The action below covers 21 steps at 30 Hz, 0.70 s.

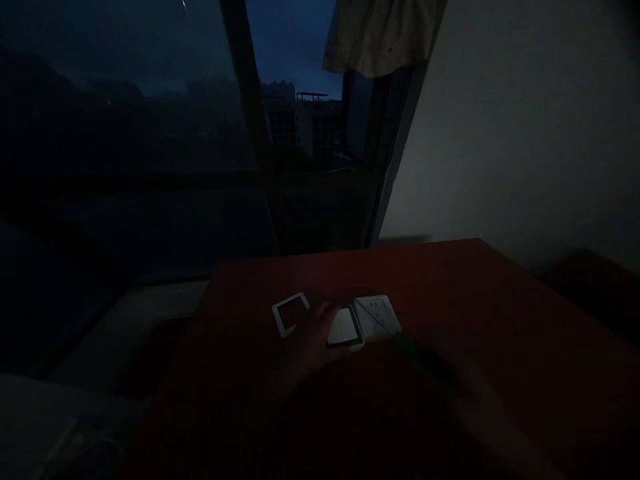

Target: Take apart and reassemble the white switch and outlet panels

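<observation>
My left hand (315,340) is closed round the left side of a white wall switch (344,327), whose dark edge shows where no cover frame sits. In my right hand (457,387), dim and partly lost in shadow, is a screwdriver with a green and dark handle (406,344). Its thin shaft points up and left, the tip near the right edge of the switch and over a white socket plate (375,315). The socket plate lies on the table just right of the switch. Left of my left hand lies a loose white square frame (278,319), partly covered by the fingers.
The reddish-brown table (425,273) stands against a window (200,133) and a pale wall (515,133). A short curtain (383,33) hangs at the window's top. Cables or other pale clutter (95,440) lie low at the left. Light is very dim.
</observation>
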Tool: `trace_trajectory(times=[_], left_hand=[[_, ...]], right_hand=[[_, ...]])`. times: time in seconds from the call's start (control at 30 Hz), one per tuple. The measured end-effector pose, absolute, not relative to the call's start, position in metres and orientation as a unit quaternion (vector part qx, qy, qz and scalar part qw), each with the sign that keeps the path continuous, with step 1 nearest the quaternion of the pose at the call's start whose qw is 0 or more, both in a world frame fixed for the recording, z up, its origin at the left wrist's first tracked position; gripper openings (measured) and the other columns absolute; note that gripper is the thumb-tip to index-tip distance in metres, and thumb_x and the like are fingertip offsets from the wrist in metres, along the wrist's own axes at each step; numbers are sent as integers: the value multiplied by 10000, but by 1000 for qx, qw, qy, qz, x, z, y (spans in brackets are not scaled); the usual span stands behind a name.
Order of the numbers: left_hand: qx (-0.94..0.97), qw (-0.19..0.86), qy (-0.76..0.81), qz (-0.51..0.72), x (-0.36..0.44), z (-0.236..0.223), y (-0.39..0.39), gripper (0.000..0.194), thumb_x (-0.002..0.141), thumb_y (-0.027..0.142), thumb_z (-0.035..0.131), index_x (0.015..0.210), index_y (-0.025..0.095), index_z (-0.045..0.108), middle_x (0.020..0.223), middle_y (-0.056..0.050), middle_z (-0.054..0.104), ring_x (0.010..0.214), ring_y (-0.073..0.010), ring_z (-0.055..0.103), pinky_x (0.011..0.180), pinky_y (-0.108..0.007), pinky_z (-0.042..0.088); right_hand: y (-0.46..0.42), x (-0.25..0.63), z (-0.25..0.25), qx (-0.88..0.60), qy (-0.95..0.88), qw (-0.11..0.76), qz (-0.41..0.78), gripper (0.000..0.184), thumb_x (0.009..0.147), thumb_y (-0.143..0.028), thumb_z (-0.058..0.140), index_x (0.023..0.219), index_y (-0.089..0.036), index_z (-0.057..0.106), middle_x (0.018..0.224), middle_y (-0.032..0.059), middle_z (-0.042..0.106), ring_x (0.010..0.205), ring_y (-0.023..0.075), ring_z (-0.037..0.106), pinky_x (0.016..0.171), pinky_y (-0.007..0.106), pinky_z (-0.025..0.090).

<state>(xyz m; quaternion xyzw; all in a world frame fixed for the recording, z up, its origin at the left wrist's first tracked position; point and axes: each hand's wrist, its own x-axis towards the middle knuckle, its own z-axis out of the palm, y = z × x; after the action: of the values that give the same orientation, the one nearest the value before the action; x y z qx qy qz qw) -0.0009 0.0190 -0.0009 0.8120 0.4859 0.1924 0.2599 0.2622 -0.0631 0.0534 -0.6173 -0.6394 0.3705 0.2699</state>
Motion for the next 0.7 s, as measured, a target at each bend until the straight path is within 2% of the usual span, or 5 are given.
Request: trace_trajectory(times=[0.1, 0.23, 0.47, 0.7], left_hand=[[816, 261, 481, 186, -4, 1, 20, 847, 659, 411, 778, 1387, 262, 371, 1426, -91, 372, 1290, -314, 390, 1052, -435, 351], [817, 278, 473, 178, -8, 8, 19, 796, 637, 437, 785, 1329, 256, 437, 1336, -80, 441, 1209, -302, 458, 988, -407, 408], [828, 289, 453, 160, -11, 18, 14, 781, 593, 350, 819, 1290, 261, 478, 1259, -62, 487, 1125, -286, 507, 945, -390, 432], [803, 322, 468, 180, -9, 18, 8, 681, 652, 333, 788, 1272, 295, 508, 1306, -40, 483, 1161, -279, 500, 960, -385, 431]], right_hand=[[-56, 258, 64, -603, -672, 255, 346, 340, 839, -307, 482, 1141, -242, 625, 1182, 66, 646, 1060, 241, 606, 926, 359, 461], [-61, 261, 56, -617, -675, 238, 327, 378, 788, -254, 500, 1139, -250, 640, 1158, 53, 662, 1038, 236, 618, 922, 362, 464], [-68, 270, 55, -633, -653, 210, 360, 346, 753, -307, 518, 1038, -250, 704, 1070, 56, 708, 952, 256, 656, 849, 363, 509], [-57, 263, 84, -562, -706, 188, 387, 388, 821, -240, 477, 1156, -302, 661, 1166, 22, 679, 1019, 238, 640, 880, 343, 488]])
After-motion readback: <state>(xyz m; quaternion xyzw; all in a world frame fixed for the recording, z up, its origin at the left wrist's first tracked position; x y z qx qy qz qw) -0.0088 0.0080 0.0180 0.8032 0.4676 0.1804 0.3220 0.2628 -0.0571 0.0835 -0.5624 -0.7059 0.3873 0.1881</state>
